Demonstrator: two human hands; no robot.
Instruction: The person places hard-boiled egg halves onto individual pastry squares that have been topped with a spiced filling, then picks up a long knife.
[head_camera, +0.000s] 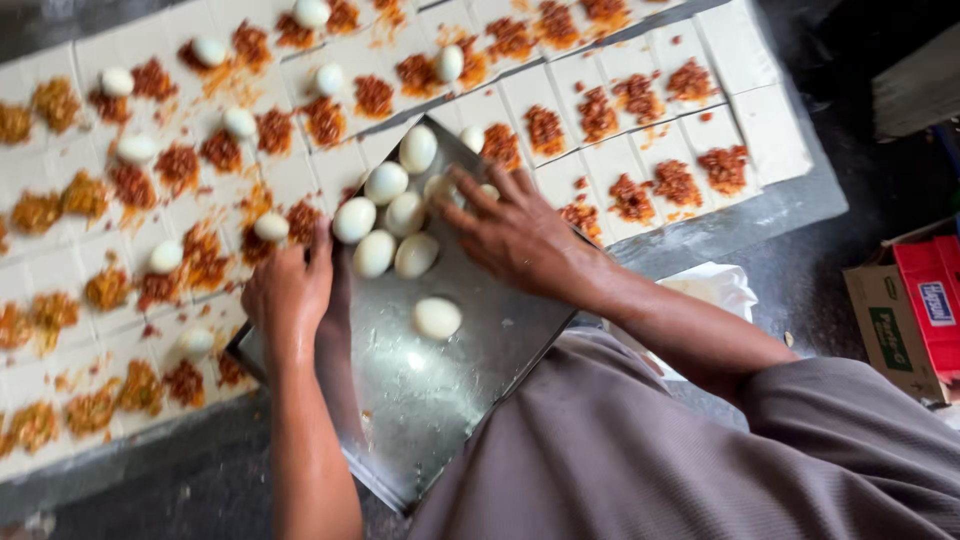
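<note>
My left hand (285, 292) grips the left edge of a shiny metal tray (440, 400), thumb on top. The tray is tilted over the worktable and carries several peeled boiled eggs (385, 225), with one egg (437, 318) lying apart lower down. My right hand (512, 238) lies over the tray's far corner with fingers spread. Its fingertips touch a partly hidden egg (440, 188). Under and around the tray lie white dough squares (640, 150) topped with reddish-orange filling (677, 182), some also bearing an egg (165, 256).
The dough sheet covers a grey metal worktable (790, 205) that runs from left to upper right. A cardboard box with a red pack (915, 310) stands at the right. White plastic (715, 285) shows beneath my right forearm. A dark floor shows at the upper right.
</note>
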